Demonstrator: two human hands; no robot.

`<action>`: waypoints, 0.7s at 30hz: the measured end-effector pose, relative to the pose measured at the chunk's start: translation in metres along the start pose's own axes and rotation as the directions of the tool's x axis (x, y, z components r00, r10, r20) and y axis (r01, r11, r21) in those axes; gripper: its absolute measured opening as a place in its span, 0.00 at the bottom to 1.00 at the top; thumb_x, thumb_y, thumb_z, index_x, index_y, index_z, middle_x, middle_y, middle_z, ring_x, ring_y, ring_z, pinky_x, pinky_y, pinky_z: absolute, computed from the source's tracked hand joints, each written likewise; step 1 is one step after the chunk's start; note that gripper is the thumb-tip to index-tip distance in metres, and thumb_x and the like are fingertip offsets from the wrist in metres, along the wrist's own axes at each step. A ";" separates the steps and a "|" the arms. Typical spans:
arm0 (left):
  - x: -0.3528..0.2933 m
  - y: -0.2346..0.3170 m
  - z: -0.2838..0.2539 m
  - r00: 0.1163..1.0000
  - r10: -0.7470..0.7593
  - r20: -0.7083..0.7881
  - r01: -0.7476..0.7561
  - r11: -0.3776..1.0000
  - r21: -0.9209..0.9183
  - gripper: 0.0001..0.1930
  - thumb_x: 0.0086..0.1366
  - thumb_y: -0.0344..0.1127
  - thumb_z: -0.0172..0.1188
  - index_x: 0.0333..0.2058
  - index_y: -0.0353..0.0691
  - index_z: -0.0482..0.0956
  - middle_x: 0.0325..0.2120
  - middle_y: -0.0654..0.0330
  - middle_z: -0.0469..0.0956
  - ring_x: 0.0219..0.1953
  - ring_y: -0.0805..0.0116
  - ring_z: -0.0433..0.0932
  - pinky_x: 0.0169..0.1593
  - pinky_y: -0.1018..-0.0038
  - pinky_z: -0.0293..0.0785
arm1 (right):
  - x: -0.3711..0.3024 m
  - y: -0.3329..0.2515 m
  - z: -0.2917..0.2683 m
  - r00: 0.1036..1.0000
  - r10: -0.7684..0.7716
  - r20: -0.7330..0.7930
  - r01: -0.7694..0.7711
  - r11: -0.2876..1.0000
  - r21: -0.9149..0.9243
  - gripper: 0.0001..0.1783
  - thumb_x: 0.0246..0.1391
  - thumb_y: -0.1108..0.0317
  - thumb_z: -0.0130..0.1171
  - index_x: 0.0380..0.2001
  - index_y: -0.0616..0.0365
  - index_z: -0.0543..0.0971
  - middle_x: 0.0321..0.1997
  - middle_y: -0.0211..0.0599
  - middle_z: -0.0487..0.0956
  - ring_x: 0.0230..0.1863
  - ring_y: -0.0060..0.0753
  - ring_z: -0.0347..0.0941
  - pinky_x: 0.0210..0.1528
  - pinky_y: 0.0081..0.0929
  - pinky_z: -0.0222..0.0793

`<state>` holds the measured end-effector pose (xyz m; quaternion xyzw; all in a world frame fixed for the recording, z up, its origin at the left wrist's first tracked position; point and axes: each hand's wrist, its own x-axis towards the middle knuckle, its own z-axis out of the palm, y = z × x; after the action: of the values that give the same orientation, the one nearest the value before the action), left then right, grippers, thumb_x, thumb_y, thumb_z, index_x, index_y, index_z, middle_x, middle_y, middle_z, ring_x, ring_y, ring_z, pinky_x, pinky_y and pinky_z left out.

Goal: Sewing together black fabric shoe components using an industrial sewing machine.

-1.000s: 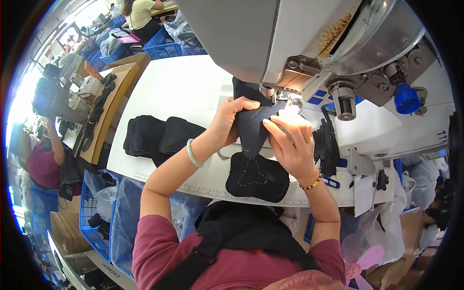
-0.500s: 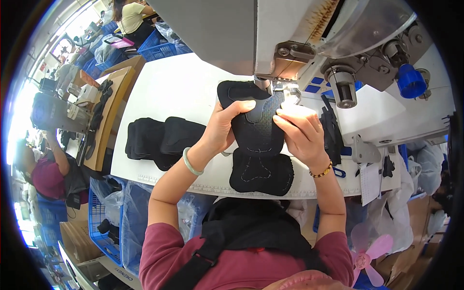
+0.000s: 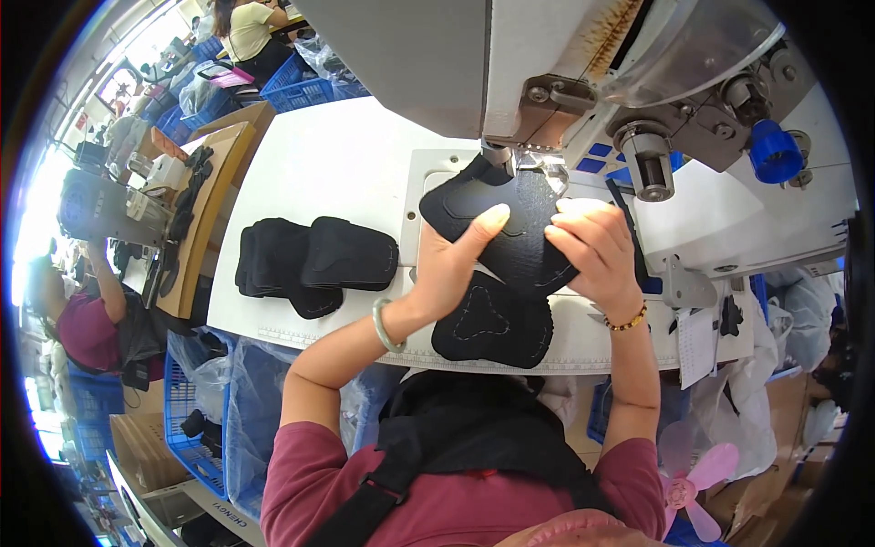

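Observation:
A black shaped padded piece [image 3: 533, 239] lies tilted under the head of a sewing machine [image 3: 533, 100]. My left hand [image 3: 456, 264] grips its left side, thumb on top and the other fingers hidden beneath. On its right edge my right hand [image 3: 597, 251] is closed, fingers bent together over the rim. Part of a curved seam shows near the left thumb. Just below, nearer my body, lies another black piece [image 3: 497, 324] with a light stitched outline, partly covered by the upper one. Light glare and the machine head hide the needle area.
Stacked black pieces [image 3: 351, 255] lie on the white table [image 3: 301, 164] to the left. Blue baskets [image 3: 196, 410] stand below the table edge at left. A pink fan [image 3: 688, 488] is at lower right. Other people sit at work on the far left.
The upper black piece has turned, its lower end swinging right. My left hand has moved right and down, my right hand slightly right and down. More of the lower piece shows.

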<state>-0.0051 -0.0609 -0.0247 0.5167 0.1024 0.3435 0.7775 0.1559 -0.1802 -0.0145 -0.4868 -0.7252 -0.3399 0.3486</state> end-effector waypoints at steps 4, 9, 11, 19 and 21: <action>-0.004 -0.010 0.021 0.976 0.210 -0.060 -0.204 0.974 0.094 0.08 0.63 0.29 0.58 0.39 0.32 0.76 0.33 0.65 0.76 0.35 0.79 0.73 0.41 0.80 0.70 | 0.001 0.012 -0.002 0.997 0.020 -0.069 -0.013 0.996 0.092 0.17 0.34 0.73 0.63 0.34 0.57 0.78 0.41 0.32 0.77 0.43 0.37 0.75 0.44 0.35 0.71; -0.005 -0.018 0.022 0.947 0.314 -0.068 -0.304 0.943 0.132 0.07 0.64 0.28 0.57 0.39 0.32 0.76 0.33 0.65 0.76 0.35 0.78 0.72 0.41 0.79 0.70 | -0.002 0.014 -0.002 0.996 0.031 -0.079 -0.020 0.991 0.136 0.17 0.34 0.72 0.64 0.34 0.58 0.78 0.40 0.33 0.78 0.39 0.35 0.74 0.39 0.32 0.70; -0.005 -0.019 0.022 0.949 0.304 -0.087 -0.298 0.951 0.081 0.07 0.64 0.28 0.57 0.39 0.32 0.76 0.33 0.66 0.76 0.35 0.78 0.72 0.40 0.79 0.70 | -0.003 0.012 -0.001 0.996 0.020 -0.088 -0.010 0.994 0.111 0.18 0.33 0.72 0.64 0.35 0.59 0.79 0.40 0.33 0.78 0.37 0.35 0.73 0.36 0.31 0.69; 0.000 -0.005 0.025 0.953 0.294 -0.069 -0.271 0.934 0.231 0.05 0.62 0.27 0.57 0.36 0.32 0.76 0.31 0.67 0.76 0.33 0.79 0.72 0.39 0.81 0.70 | -0.001 0.013 0.000 0.990 0.127 -0.064 -0.116 0.982 0.152 0.20 0.31 0.74 0.65 0.36 0.60 0.79 0.39 0.33 0.78 0.32 0.36 0.71 0.33 0.28 0.69; 0.003 0.002 0.021 0.966 0.256 -0.037 -0.237 0.934 0.266 0.06 0.62 0.27 0.57 0.37 0.32 0.76 0.31 0.66 0.76 0.33 0.79 0.72 0.39 0.81 0.70 | 0.000 0.012 0.000 0.990 0.118 -0.074 -0.107 0.984 0.140 0.20 0.31 0.75 0.64 0.36 0.60 0.79 0.39 0.33 0.78 0.32 0.36 0.71 0.33 0.28 0.69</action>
<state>0.0072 -0.0737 -0.0126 0.6103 0.1083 0.4399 0.6499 0.1676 -0.1765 -0.0130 -0.4880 -0.7029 -0.2893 0.4291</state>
